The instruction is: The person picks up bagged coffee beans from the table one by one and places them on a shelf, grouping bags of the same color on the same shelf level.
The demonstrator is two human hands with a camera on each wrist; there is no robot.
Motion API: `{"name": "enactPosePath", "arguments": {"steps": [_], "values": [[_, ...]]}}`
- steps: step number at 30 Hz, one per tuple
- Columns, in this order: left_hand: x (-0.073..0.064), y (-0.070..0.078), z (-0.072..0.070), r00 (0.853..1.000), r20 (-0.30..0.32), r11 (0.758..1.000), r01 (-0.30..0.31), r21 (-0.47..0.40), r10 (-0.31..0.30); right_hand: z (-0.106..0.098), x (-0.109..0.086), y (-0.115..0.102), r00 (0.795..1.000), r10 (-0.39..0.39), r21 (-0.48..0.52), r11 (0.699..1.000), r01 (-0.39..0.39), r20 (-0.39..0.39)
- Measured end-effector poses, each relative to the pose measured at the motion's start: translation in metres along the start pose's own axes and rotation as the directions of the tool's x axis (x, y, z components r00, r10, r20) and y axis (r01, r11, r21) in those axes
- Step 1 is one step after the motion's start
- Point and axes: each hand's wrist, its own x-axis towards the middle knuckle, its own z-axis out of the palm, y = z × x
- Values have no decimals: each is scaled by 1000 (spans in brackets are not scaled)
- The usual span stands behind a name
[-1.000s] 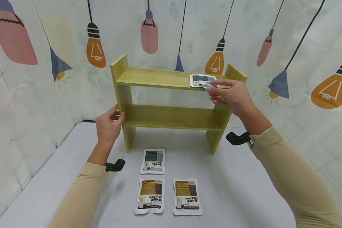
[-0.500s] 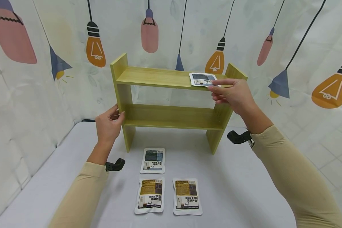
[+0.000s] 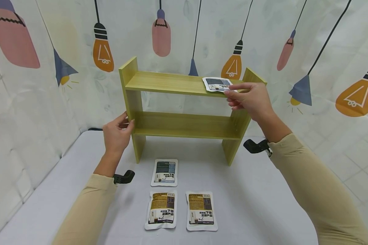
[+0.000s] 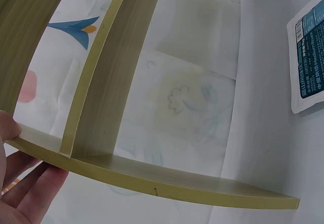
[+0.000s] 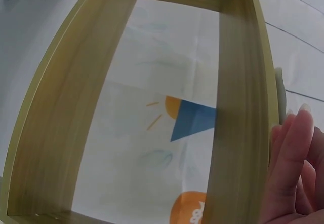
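A yellow-green wooden two-tier shelf [image 3: 178, 124] stands on the white-covered table. My left hand [image 3: 116, 136] holds its left side panel, thumb in front and fingers behind; the left wrist view shows those fingers [image 4: 43, 191] on the panel's outer face. A white flat pouch with a dark blue label [image 3: 213, 83] lies on the top board, towards the right. With thumb and fingers, my right hand [image 3: 253, 102] pinches its near right corner. Only a thin pale edge of the pouch [image 5: 281, 92] shows in the right wrist view, beside the right hand [image 5: 293, 168].
Flat on the table before the shelf lie a blue-labelled pouch [image 3: 164, 173] and two brown-labelled pouches, one on the left [image 3: 161, 210] and one on the right [image 3: 201, 211]. A curtain printed with lamps [image 3: 178, 37] hangs close behind the shelf.
The pouch on the top board has slid slightly back and left, turning a little, with the right hand on its corner. The left hand and the shelf stay in place.
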Motion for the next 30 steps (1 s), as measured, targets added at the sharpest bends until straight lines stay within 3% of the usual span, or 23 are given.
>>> {"name": "enactPosePath", "arguments": {"steps": [12,21,30], "values": [[0,-1,0,1000,-7,1000,-13,0,13,3,1,3,999,-47,-4,999,47,-24],[0,0,-1,1000,0,1000,-14,17,14,12,-10,17,989,-143,105,984,145,-29],[2,-1,0,1000,4,1000,-6,21,6,27,-25,34,985,-171,171,972,164,30]]}}
